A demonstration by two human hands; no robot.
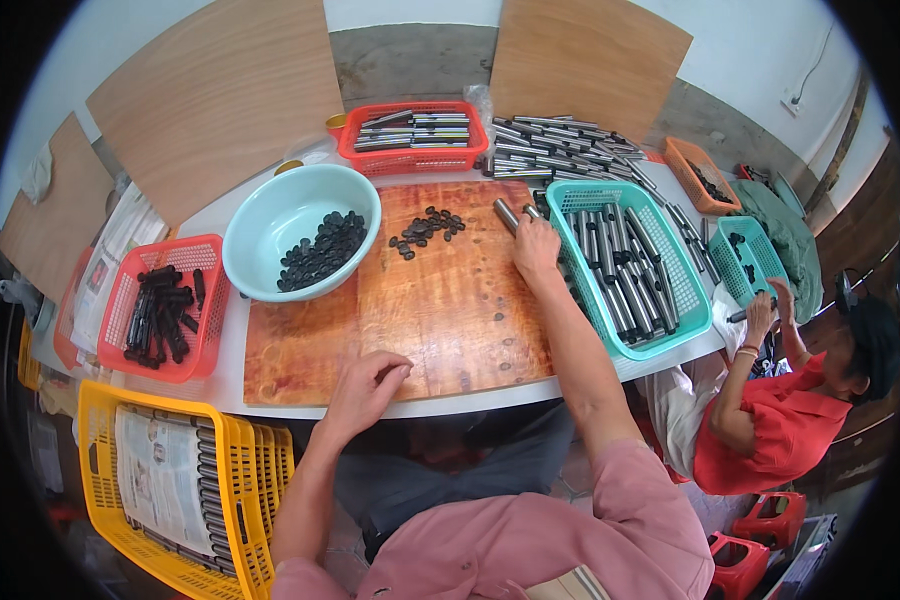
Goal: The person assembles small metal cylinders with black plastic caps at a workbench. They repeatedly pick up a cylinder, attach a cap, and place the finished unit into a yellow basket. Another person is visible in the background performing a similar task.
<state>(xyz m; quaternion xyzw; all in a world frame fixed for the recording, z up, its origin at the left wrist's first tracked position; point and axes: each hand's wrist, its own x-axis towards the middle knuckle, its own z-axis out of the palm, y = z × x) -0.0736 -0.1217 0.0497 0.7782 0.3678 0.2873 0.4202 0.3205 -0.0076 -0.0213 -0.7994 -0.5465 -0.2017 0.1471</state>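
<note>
My right hand [538, 246] is closed around short metal tubes at the right side of the wooden board [450, 330]. A silver tube [506, 214] sticks out past the fingers, with a second tube end beside it. This hand is just left of a teal basket [686, 290] full of silver and black tubes [630, 265]. My left hand [366, 392] rests at the board's near edge, its fingers loosely curled and nothing visible in them. Small black caps [425, 230] lie scattered on the board, and many more [322, 250] are in a pale green bowl [255, 225].
Left stands a red basket [213, 330] of black rods, above a yellow crate [230, 470] with newspaper over tubes. At the back are a red basket [410, 170] of tubes and a loose tube pile [560, 150]. A co-worker in red [770, 420] handles a tube at right.
</note>
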